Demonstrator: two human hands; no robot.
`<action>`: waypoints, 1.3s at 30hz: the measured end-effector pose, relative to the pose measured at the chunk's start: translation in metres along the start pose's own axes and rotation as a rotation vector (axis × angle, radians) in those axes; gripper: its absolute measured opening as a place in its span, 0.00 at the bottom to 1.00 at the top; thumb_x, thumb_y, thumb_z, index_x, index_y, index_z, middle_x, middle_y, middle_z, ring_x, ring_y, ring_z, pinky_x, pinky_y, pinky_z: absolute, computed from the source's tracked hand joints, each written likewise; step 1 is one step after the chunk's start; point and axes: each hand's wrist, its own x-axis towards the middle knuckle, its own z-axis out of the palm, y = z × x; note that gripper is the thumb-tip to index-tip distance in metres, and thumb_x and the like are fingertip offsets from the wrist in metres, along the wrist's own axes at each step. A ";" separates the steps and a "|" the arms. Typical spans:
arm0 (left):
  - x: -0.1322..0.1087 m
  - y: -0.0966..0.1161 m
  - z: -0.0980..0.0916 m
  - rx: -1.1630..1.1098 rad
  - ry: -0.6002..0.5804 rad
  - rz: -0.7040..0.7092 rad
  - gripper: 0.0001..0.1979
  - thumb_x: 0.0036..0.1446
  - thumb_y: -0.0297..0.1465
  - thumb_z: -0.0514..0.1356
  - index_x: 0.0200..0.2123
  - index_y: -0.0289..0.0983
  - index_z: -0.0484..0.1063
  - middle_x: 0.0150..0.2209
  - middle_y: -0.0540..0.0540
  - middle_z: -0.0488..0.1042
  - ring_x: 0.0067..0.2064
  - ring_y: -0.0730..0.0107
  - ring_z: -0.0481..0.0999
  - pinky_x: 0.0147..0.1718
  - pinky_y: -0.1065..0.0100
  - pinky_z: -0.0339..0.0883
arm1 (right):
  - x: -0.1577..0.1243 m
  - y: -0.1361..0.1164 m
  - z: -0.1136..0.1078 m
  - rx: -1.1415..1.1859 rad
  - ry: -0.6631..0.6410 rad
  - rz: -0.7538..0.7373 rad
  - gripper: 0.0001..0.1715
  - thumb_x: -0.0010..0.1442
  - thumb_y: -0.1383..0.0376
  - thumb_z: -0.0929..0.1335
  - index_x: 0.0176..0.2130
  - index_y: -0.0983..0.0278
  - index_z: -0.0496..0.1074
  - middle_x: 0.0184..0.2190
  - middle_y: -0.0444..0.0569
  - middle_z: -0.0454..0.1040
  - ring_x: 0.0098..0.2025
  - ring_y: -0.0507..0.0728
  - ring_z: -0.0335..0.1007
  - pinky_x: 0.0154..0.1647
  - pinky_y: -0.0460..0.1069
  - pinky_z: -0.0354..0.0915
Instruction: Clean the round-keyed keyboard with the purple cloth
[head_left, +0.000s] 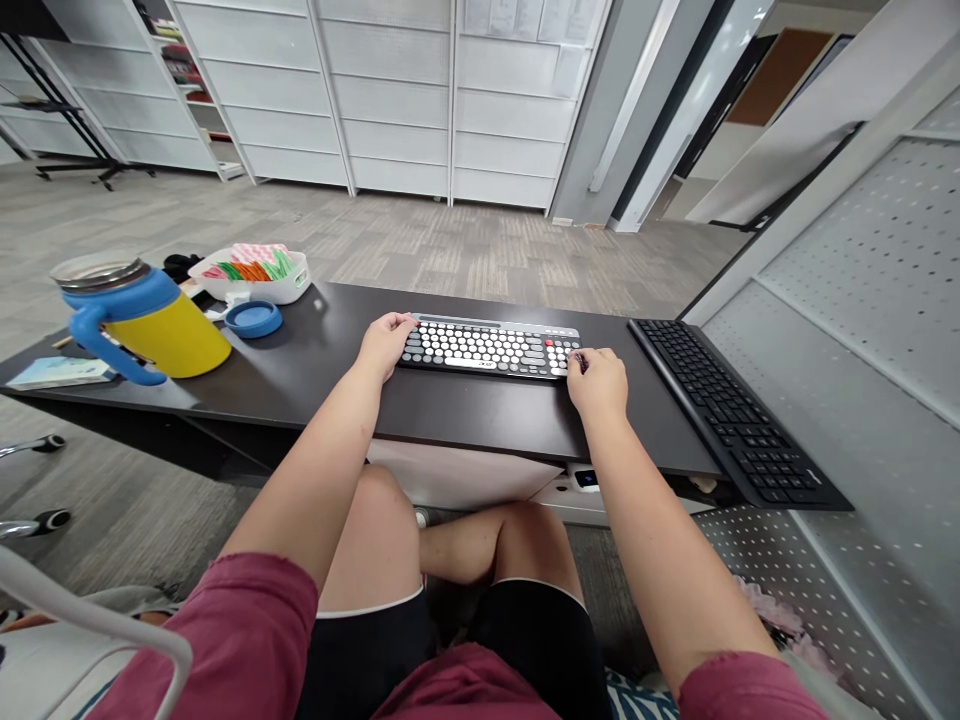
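A grey and black keyboard (487,347) with round white and grey keys and a few red ones lies on the dark desk in front of me. My left hand (386,343) grips its left end, fingertips at the upper left corner. At the opposite end, my right hand (598,380) is closed at the right edge, with something small and dark showing by the fingertips. Whether that is a separate object or part of the keyboard is too small to tell.
A longer black keyboard (735,410) lies at the desk's right end, beside a perforated panel (885,250). To the left are a yellow and blue mug (180,330), a blue lid (253,318), a white basket (289,288) of colourful items and a light-blue packet (60,372).
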 end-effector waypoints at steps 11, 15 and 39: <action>0.000 0.000 -0.001 0.008 0.002 0.001 0.12 0.54 0.41 0.74 0.33 0.41 0.80 0.61 0.41 0.83 0.60 0.52 0.81 0.63 0.56 0.70 | -0.001 -0.001 -0.002 0.025 -0.008 0.027 0.23 0.72 0.58 0.64 0.51 0.62 0.85 0.54 0.61 0.78 0.53 0.69 0.68 0.56 0.60 0.67; -0.001 0.002 0.000 0.006 0.001 -0.006 0.12 0.54 0.41 0.74 0.33 0.41 0.80 0.61 0.41 0.83 0.60 0.52 0.81 0.62 0.56 0.71 | 0.000 0.001 0.000 0.028 -0.005 0.017 0.23 0.72 0.57 0.64 0.51 0.62 0.85 0.53 0.61 0.77 0.53 0.69 0.69 0.55 0.60 0.67; -0.002 0.004 0.001 0.032 0.003 0.002 0.11 0.55 0.41 0.74 0.33 0.41 0.80 0.61 0.42 0.83 0.61 0.52 0.81 0.63 0.57 0.70 | 0.002 0.004 0.004 0.071 -0.005 0.032 0.17 0.69 0.61 0.67 0.49 0.61 0.84 0.53 0.59 0.76 0.53 0.69 0.68 0.58 0.61 0.66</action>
